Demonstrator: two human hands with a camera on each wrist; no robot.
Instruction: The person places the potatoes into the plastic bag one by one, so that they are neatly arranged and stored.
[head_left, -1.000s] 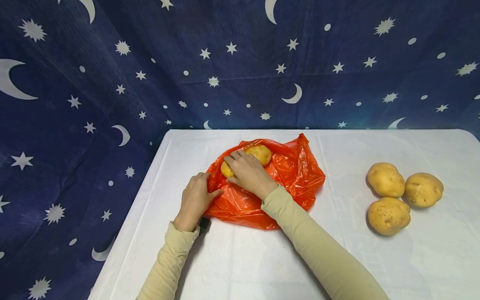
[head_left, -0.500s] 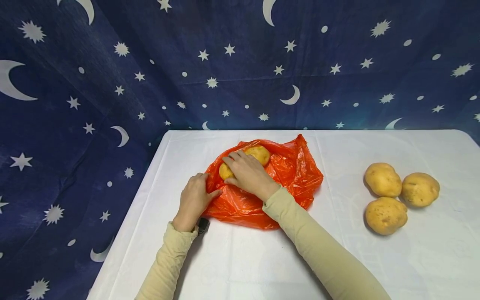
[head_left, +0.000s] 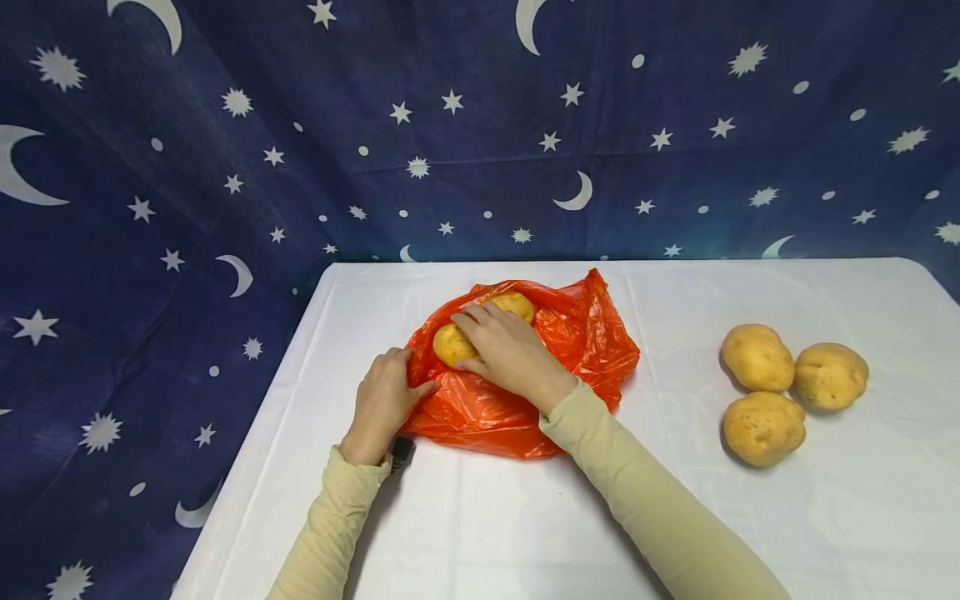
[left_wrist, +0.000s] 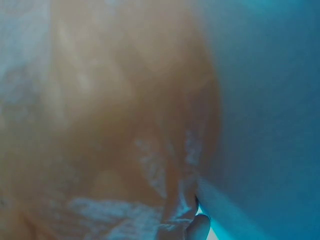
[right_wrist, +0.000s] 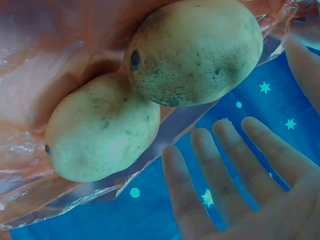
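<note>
A starry blue curtain hangs behind the white table.

Bare hands apart, right fingers extended

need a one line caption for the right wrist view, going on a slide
The right hand, fingers outstretched, close to two potatoes in a red plastic bag.

You face a white-covered counter; behind it and along its left side hangs dark blue fabric printed with pale moons and stars.
</note>
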